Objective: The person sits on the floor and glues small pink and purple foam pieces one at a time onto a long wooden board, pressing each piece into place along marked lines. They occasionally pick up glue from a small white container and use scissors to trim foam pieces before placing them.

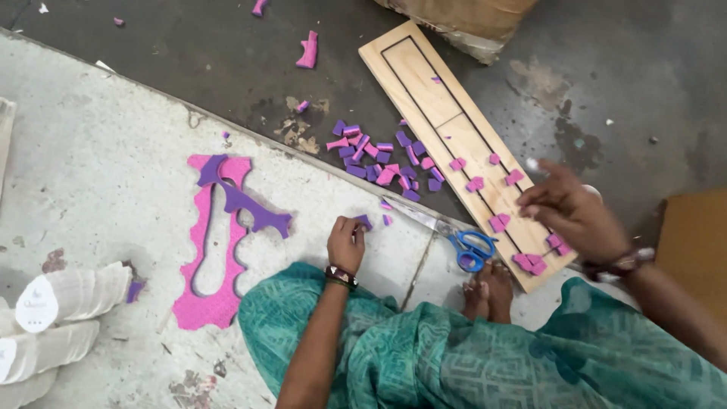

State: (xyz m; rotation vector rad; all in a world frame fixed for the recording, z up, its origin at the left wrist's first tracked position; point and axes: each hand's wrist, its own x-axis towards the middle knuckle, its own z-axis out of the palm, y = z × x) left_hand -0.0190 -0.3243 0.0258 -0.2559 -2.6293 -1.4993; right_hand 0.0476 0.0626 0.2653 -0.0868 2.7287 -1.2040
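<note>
My left hand (346, 242) rests on the pale concrete floor and pinches a small purple foam piece (364, 221). My right hand (569, 210) hovers over the lower part of a long wooden board (432, 91), fingers curled together near pink foam pieces (498, 222) lying on it; whether it holds anything is unclear. A pile of small pink and purple foam pieces (382, 155) lies left of the board. Blue-handled scissors (454, 241) lie shut between my hands, by my bare feet (488, 291).
A pink foam cut-out frame (208, 303) with a purple strip (250, 206) lies to the left. Stacks of white sole-shaped pieces (68, 295) sit at the far left. A cardboard box (469, 19) stands above the board; brown cardboard (693, 242) lies at right.
</note>
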